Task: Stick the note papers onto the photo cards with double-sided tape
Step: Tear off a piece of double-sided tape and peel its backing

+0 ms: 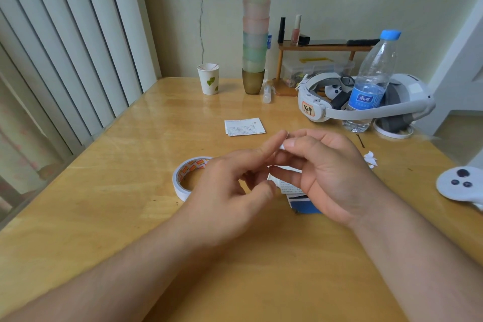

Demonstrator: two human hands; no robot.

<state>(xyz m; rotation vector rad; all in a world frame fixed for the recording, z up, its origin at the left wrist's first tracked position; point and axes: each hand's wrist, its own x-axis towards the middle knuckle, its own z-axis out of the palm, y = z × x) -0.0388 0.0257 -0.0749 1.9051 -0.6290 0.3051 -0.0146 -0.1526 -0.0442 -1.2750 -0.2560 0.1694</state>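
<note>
White tape strip (283, 145) pinched between left hand (230, 188) and right hand (329, 175), held above the note paper on its photo card (300, 201), probably for peeling the backing. Tape roll (187, 178) lies just left; spare note papers (244, 127) beyond.

Wooden table (109, 217), tape roll (180, 180) at centre, note papers (244, 126) toward twelve o'clock, paper cup (208, 78) at eleven, water bottle (371, 86) and headset (366, 102) at two
</note>
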